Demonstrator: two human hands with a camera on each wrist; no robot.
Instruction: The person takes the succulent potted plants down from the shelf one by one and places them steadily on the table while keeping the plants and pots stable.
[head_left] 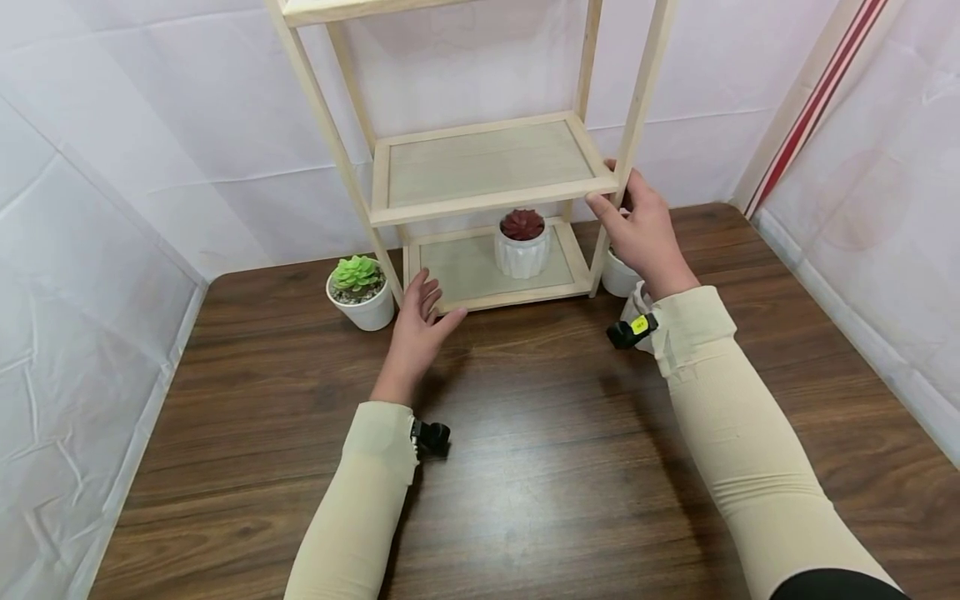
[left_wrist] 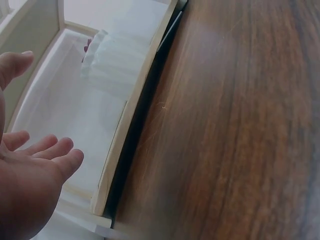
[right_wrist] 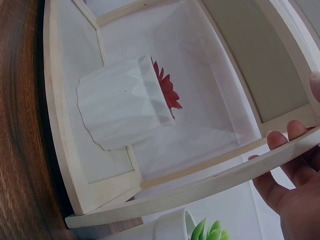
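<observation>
A light wooden shelf rack (head_left: pixel 495 200) with grey-green panels stands at the back of the table. My right hand (head_left: pixel 647 237) grips its right front post at the middle shelf, thumb in front and fingertips (right_wrist: pixel 276 140) curled round the post. Low by the left front corner, my left hand (head_left: pixel 415 337) has its fingers loosely bent and thumb spread, holding nothing. On the bottom shelf sits a red succulent (head_left: pixel 522 225) in a white fluted pot (right_wrist: pixel 117 105), between the two hands.
A green succulent (head_left: pixel 357 273) in a white pot (head_left: pixel 369 312) stands just left of the rack. Right of it, a white pot (head_left: pixel 618 277) and another white item (head_left: pixel 636 302) are partly hidden by my right arm. White sheeting (head_left: pixel 150 133) hangs behind the brown table (head_left: pixel 510 467).
</observation>
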